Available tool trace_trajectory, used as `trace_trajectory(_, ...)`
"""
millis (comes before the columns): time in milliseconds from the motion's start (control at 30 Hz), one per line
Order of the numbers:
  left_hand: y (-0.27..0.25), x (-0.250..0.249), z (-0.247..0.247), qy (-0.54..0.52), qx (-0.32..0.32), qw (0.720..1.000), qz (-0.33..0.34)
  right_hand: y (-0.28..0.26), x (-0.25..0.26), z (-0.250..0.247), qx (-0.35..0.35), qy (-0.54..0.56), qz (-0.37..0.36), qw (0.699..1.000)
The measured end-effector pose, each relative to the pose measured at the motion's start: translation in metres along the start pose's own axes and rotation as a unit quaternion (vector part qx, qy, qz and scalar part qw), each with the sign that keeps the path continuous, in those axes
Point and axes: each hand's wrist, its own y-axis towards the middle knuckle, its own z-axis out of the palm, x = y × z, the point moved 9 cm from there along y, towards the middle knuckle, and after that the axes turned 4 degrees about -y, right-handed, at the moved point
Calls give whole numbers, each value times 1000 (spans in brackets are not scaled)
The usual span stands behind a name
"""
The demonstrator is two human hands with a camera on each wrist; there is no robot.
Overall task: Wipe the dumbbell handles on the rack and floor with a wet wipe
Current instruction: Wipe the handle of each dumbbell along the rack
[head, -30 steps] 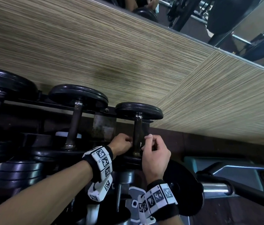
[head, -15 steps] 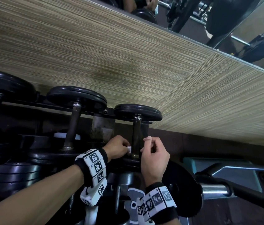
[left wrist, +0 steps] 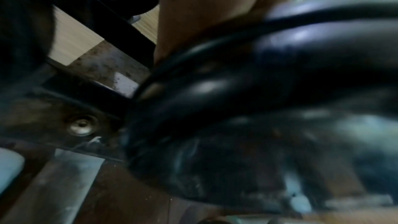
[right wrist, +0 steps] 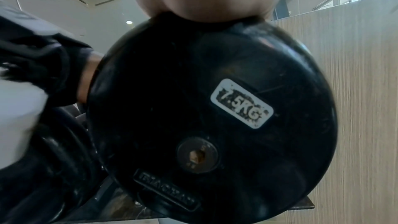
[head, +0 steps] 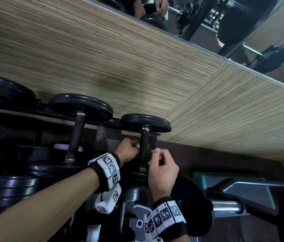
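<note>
The rightmost dumbbell stands on the rack, and its dark handle [head: 144,145] runs from the far black plate [head: 145,122] toward me. My left hand [head: 129,151] is against the handle's left side, fingers curled round a white wet wipe [head: 138,146]; only a small bit of it shows. My right hand [head: 163,169] sits just right of the handle, fingers curled and thumb pinched to forefinger, seemingly on the wipe's hidden far end. The right wrist view is filled by the near plate [right wrist: 211,117] with a 7.5KG label [right wrist: 241,103]. The left wrist view shows a blurred black plate [left wrist: 258,91].
More dumbbells sit on the rack to the left, the nearest handle [head: 75,137] close by. A stack of weight plates [head: 8,187] lies lower left. A bench [head: 242,191] stands to the right. A striped wood panel [head: 137,67] rises behind the rack, with a mirror [head: 242,23] above it.
My left hand slid down the handle toward me, then back up toward the far plate, with the wipe. The right hand stayed almost still beside the handle.
</note>
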Motion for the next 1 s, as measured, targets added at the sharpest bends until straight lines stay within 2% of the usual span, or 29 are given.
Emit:
trace_trajectory(100, -21, 19, 10, 106, 90, 990, -18, 1, -1, 1, 2, -3, 3, 1000)
trace_trajectory(167, -26, 17, 10, 120, 100, 988, -17, 0, -1, 1, 2, -3, 3, 1000)
trace_trajectory(267, -9, -4, -1, 20, 27, 999, -2, 0, 0, 0, 5, -1, 4, 1000)
trace_trajectory(367, 20, -20, -21, -68, -78, 994, 31, 0, 1, -1, 3, 1, 1, 1000)
trace_trajectory(500, 24, -22, -23, -56, -94, 993, 37, 0, 1, -1, 0, 2, -4, 1000)
trace_trajectory(567, 10, -26, -22, -16, -77, 996, 41, 0, 1, -1, -4, 4, -7, 1000)
trace_trajectory(700, -29, -2, -6, 146, 42, 988, 4, 1, 0, 0, 0, -7, -8, 1000)
trace_trajectory(767, -48, 2, -10, 160, 62, 985, 11, 1, -1, 2, 12, -22, -3, 1000)
trace_trajectory(867, -68, -24, -35, 158, 25, 985, 63, 1, 2, 11, 74, -66, 15, 995)
trace_trajectory(933, -84, -46, -57, 146, 2, 983, 115, -2, 15, 28, 160, -71, 5, 985)
trace_trajectory(1000, -103, -61, -84, 129, -21, 979, 155, -11, 39, 52, 255, -8, -30, 966)
